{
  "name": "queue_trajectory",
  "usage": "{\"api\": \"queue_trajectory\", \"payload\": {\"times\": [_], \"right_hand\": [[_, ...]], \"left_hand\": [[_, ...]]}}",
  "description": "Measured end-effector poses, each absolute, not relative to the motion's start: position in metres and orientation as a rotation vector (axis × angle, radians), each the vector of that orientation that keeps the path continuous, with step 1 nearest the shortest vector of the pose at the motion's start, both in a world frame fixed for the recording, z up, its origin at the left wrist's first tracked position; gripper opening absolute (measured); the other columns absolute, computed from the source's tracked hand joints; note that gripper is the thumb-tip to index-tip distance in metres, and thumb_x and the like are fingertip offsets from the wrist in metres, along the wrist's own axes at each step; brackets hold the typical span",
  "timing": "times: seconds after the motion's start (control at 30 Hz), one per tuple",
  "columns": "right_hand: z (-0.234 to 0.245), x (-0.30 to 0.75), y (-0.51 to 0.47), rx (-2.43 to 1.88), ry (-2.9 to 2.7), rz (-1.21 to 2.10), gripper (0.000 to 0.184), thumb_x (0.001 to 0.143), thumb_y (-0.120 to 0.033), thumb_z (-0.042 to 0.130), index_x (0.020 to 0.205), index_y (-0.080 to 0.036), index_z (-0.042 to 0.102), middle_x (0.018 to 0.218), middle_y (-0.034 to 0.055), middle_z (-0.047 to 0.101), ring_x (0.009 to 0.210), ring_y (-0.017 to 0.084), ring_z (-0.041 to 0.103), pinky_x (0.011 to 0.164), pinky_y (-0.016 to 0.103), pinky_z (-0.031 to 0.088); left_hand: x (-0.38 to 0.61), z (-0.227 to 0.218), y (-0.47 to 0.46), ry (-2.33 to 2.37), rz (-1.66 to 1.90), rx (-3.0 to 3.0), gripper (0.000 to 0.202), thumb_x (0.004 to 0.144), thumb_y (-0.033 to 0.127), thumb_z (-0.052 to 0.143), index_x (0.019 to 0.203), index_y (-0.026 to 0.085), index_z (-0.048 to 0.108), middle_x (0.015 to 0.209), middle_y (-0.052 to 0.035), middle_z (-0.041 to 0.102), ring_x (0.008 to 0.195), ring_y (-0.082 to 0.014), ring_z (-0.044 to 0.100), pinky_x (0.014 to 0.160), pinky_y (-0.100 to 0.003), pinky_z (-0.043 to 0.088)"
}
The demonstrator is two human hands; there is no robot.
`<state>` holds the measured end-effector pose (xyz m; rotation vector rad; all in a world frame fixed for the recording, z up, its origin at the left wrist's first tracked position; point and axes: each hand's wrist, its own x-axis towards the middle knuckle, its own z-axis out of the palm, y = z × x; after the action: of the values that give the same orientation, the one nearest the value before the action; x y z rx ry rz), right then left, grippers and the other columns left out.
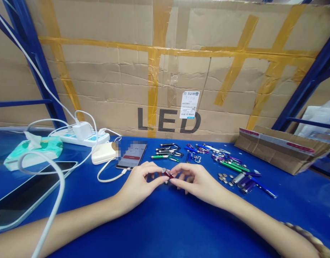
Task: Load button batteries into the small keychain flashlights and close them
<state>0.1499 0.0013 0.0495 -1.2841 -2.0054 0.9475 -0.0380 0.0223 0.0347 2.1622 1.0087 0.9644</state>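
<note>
Flashlight [167, 174] pinched, left hand [139, 186], right hand [198, 182]

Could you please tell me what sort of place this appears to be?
Probably a storeroom bench for small electronics: a blue steel rack, a cardboard carton printed LED, keychain flashlights, button cells, and a red flashlight between the left hand and right hand.

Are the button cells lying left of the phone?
No, the button cells lie right of the phone, past the left hand and right hand pinching a small red flashlight.
</note>
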Motion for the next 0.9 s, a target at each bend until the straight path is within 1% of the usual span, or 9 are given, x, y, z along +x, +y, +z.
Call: {"api": "queue_trajectory", "payload": {"times": [0.07,0.13,0.2,0.27,0.37,0.47,0.63,0.77,0.9], "right_hand": [[0.0493,0.1501,0.0011,-1.271,-2.014,0.951,0.022,0.08,-0.033,0.057,0.093,-0.015,0.06,0.074,0.0007,0.062,0.055,0.008,0.055,0.047,0.019,0.046],[0.0496,0.1518,0.0013,-1.278,-2.06,0.853,0.021,0.079,-0.031,0.059,0.094,-0.017,0.061,0.083,0.0016,0.063,0.063,0.009,0.057,0.052,0.019,0.047],[0.05,0.1544,0.0015,-1.316,-2.155,0.7,0.025,0.077,-0.03,0.063,0.099,-0.02,0.061,0.093,0.0014,0.063,0.067,0.01,0.057,0.061,0.022,0.048],[0.0503,0.1568,0.0011,-1.36,-2.278,0.569,0.034,0.077,-0.032,0.063,0.109,-0.025,0.059,0.097,0.0011,0.06,0.069,0.011,0.057,0.066,0.025,0.048],[0.0502,0.1582,-0.001,-1.382,-2.426,0.484,0.039,0.084,-0.036,0.054,0.122,-0.031,0.051,0.103,0.0013,0.056,0.078,0.013,0.057,0.071,0.027,0.047],[0.0487,0.1567,-0.003,-1.379,-2.487,0.43,0.038,0.088,-0.039,0.045,0.126,-0.034,0.047,0.108,0.0017,0.053,0.085,0.015,0.058,0.074,0.028,0.046],[0.0458,0.1532,-0.0013,-1.268,-2.565,0.32,0.033,0.09,-0.039,0.041,0.122,-0.035,0.051,0.105,0.0021,0.053,0.089,0.016,0.056,0.07,0.027,0.046],[0.0448,0.1534,0.0011,-1.236,-2.543,0.335,0.027,0.088,-0.037,0.047,0.112,-0.034,0.06,0.102,0.0005,0.054,0.083,0.013,0.057,0.067,0.024,0.044],[0.0422,0.1549,0.0027,-1.27,-2.461,0.38,0.021,0.084,-0.038,0.054,0.097,-0.031,0.067,0.099,-0.0005,0.056,0.075,0.01,0.057,0.063,0.021,0.043]], "left_hand": [[-0.0381,0.0355,0.0218,0.992,1.018,2.104,0.013,0.078,0.026,0.06,0.077,0.017,0.07,0.076,-0.0027,0.065,0.065,-0.0147,0.054,0.055,-0.023,0.04],[-0.0382,0.0363,0.0212,1.016,1.073,2.04,0.014,0.077,0.027,0.059,0.079,0.016,0.067,0.08,-0.0032,0.064,0.064,-0.0138,0.054,0.052,-0.023,0.039],[-0.0385,0.0373,0.0207,1.081,1.121,1.959,0.016,0.079,0.029,0.056,0.085,0.016,0.063,0.081,-0.003,0.064,0.065,-0.0146,0.055,0.053,-0.023,0.041],[-0.0386,0.0384,0.0205,1.117,1.137,1.877,0.017,0.081,0.031,0.052,0.087,0.016,0.058,0.08,-0.0029,0.065,0.071,-0.0164,0.058,0.058,-0.025,0.043],[-0.0382,0.0392,0.0199,1.066,1.12,1.822,0.016,0.082,0.031,0.05,0.089,0.017,0.053,0.08,-0.0027,0.066,0.076,-0.0175,0.06,0.065,-0.027,0.045],[-0.0377,0.0386,0.0188,1.031,1.1,1.894,0.014,0.082,0.029,0.053,0.091,0.018,0.054,0.084,-0.0019,0.066,0.076,-0.0166,0.059,0.064,-0.026,0.043],[-0.0391,0.0346,0.0187,1.032,1.066,2.084,0.012,0.08,0.026,0.059,0.089,0.021,0.062,0.091,-0.0018,0.065,0.077,-0.0169,0.056,0.064,-0.026,0.042],[-0.0398,0.032,0.0196,0.997,1.076,2.122,0.011,0.081,0.023,0.057,0.09,0.022,0.063,0.094,-0.0016,0.066,0.081,-0.0177,0.056,0.067,-0.027,0.043],[-0.0385,0.0331,0.0193,1.003,1.072,2.14,0.011,0.08,0.022,0.058,0.089,0.021,0.062,0.093,-0.0012,0.066,0.078,-0.0171,0.056,0.066,-0.027,0.043]]}}
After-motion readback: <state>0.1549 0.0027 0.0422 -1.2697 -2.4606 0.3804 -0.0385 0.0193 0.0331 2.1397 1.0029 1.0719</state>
